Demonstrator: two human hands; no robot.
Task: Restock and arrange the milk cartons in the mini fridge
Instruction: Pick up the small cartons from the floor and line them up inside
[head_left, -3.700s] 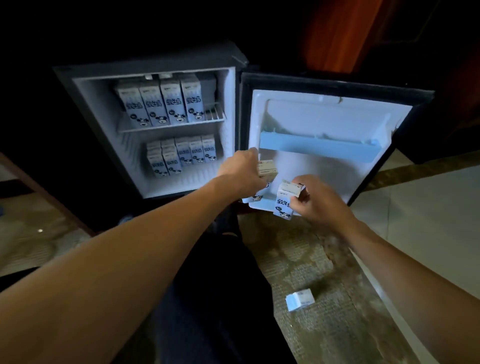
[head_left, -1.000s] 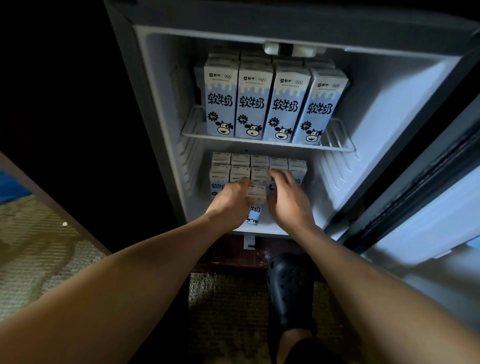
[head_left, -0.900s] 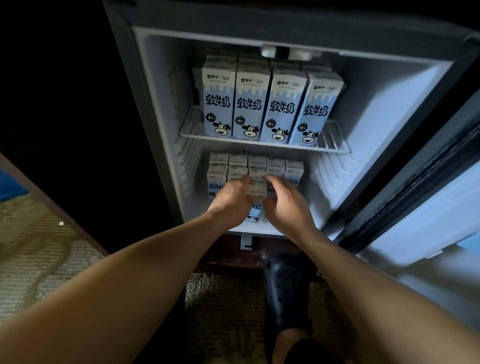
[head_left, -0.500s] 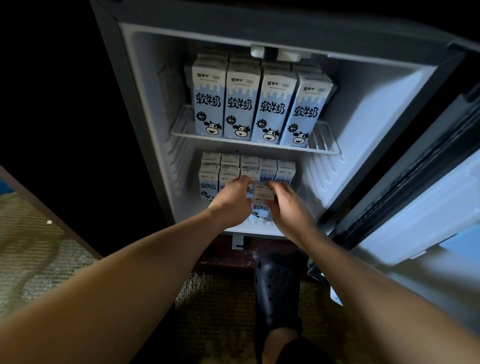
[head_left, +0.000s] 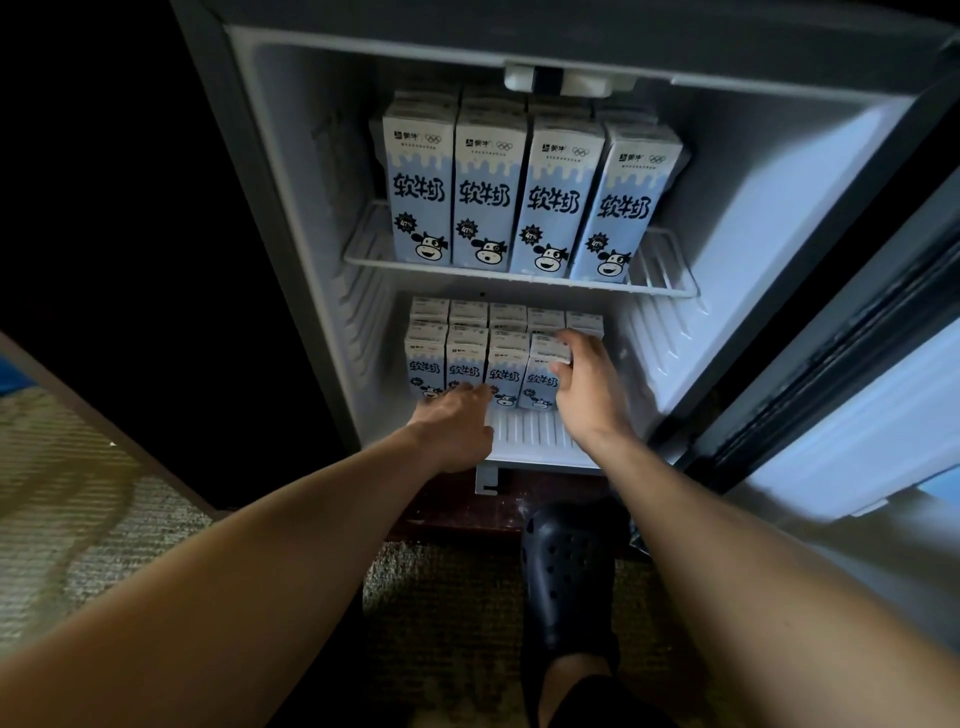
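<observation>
The small blue-and-white cardboard milk carton (head_left: 540, 376) has joined the white mini fridge's (head_left: 753, 208) bottom front row; right hand (head_left: 584, 384) grips its top corner; left hand (head_left: 454, 423) rests open against neighbouring cartons (head_left: 467, 364); probably light and stiff, best held by its sides.

Dim carpeted room, domestic or guest lodging. Evidence: mini fridge (head_left: 769, 218) stocked with milk cartons (head_left: 488, 192), set low on a dark wooden plinth (head_left: 447, 522) over patterned carpet (head_left: 78, 525).
</observation>
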